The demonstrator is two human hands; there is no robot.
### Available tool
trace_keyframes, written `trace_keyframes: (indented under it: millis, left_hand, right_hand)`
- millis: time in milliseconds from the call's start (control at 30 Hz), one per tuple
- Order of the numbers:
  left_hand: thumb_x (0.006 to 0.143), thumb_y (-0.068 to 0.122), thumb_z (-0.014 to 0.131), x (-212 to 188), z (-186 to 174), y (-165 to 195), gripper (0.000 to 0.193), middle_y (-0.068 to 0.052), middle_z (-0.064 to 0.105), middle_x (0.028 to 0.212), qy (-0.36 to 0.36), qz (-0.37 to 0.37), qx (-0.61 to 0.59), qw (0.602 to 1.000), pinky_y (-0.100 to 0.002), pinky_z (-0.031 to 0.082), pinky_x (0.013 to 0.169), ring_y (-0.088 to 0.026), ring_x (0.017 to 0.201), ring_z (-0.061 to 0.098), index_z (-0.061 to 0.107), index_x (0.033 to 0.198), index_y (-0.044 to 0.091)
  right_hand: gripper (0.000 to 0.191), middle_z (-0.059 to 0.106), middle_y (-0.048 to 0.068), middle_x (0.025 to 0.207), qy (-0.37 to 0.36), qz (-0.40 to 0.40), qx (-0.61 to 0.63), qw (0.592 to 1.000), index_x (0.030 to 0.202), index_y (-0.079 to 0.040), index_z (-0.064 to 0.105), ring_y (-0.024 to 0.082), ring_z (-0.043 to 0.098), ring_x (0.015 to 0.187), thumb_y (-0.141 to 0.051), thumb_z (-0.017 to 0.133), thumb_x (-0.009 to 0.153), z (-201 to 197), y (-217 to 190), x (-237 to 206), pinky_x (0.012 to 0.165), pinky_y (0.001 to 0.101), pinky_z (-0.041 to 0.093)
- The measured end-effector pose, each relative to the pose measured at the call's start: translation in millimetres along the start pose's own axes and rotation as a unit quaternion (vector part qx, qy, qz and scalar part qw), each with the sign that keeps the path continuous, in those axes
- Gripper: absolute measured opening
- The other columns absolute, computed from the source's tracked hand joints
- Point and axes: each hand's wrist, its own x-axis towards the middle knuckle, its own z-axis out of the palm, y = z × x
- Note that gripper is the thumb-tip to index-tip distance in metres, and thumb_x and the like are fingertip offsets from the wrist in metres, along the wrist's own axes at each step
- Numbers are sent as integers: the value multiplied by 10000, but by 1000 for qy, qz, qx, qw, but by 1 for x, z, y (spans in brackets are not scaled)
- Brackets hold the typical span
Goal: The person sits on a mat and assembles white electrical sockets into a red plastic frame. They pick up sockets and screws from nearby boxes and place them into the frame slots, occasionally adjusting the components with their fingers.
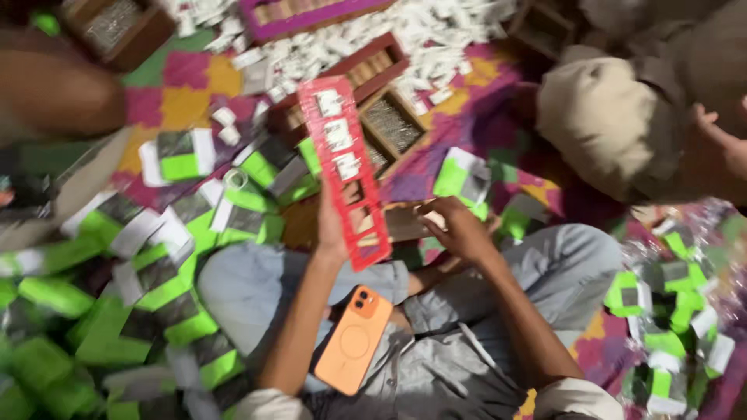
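The left hand clamps a long red slotted tray, upper slots filled; the right hand pinches a small pale piece beside it, green-and-white packets crowding around.

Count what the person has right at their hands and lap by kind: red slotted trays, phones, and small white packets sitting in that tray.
Red slotted tray: 1, held in the left hand
Orange phone: 1, lying on the lap
White packets in the tray: 3
Total: 5
The right hand is beside the tray; what it holds is too blurred to tell.
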Motion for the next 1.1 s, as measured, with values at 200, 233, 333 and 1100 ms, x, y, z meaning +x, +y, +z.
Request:
trace_keyframes:
  millis: [200, 233, 333, 1100]
  left_hand:
    - [1040, 642, 371, -1, 16, 15, 752, -158, 590, 1450, 33, 16, -4, 999, -487, 558, 920, -279, 1168, 642, 445, 1536, 82]
    - [1028, 645, 365, -1, 17, 18, 760, -156, 588, 1447, 38, 10, 1, 999, -486, 555, 920, -285, 1199, 643, 443, 1532, 81]
    - [1030, 628, 374, -1, 17, 21, 761, -147, 578, 1461, 35, 10, 6, 999, -481, 550, 950, -302, 1234, 641, 437, 1536, 63]
    - [975, 687, 441, 12, 13, 48, 781, -152, 548, 1415, 156, 56, 68, 984, -548, 488, 984, -352, 1252, 566, 413, 1551, 160]
  right_hand:
    - [159, 699, 158, 1079, 18, -26, -85, 996, 1045, -47, 724, 385, 598, 979, -130, 718, 910, 0, -15, 46, 874, 469, 490]
    - [161, 696, 164, 1071, 31, -33, -82, 996, 1055, -43, 725, 390, 596, 994, -105, 709, 908, 3, -12, 56, 885, 472, 487]
    - [165, 691, 178, 1063, 84, -42, -86, 992, 1077, -20, 711, 407, 595, 1031, -53, 689, 917, 11, 9, 93, 913, 482, 486]
    - [137, 688, 141, 993, -103, -62, -395, 911, 788, -80, 754, 265, 705, 874, -165, 668, 854, 47, -37, 181, 623, 404, 588]
